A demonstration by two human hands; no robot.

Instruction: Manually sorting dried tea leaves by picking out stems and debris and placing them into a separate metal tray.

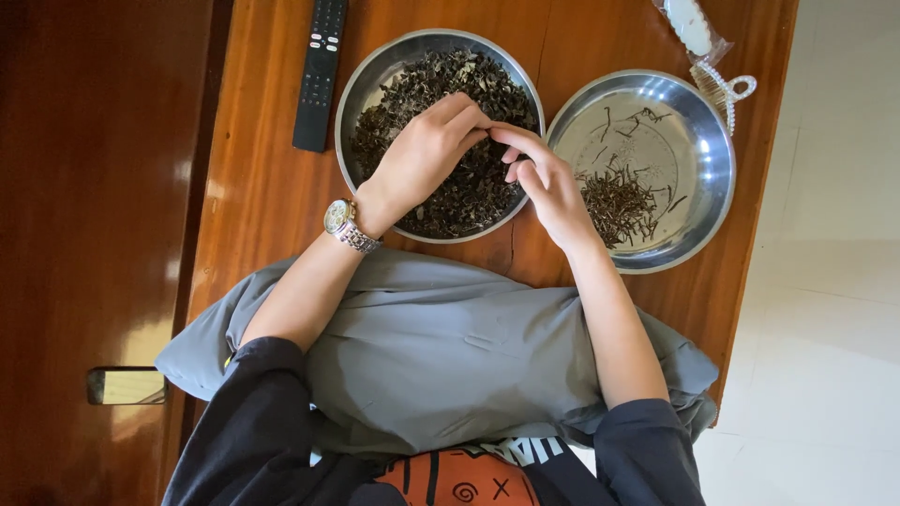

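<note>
Nearest us, a grey cushion (441, 347) is propping our forearms on the wooden surface (262, 187). Our left hand (422, 155) and right hand (548, 187) are meeting over the left steel bowl (370, 80), fingers pinching one dark dried leaf (497, 128) together, likely mid-stripping; stems (619, 197) are piling in the right steel bowl (694, 215). Farther: black remote (319, 70), clear oblong packet (694, 28).

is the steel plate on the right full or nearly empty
Nearly empty: the right steel plate holds only a small heap of thin dark stems; most of its base shows bare.
</note>
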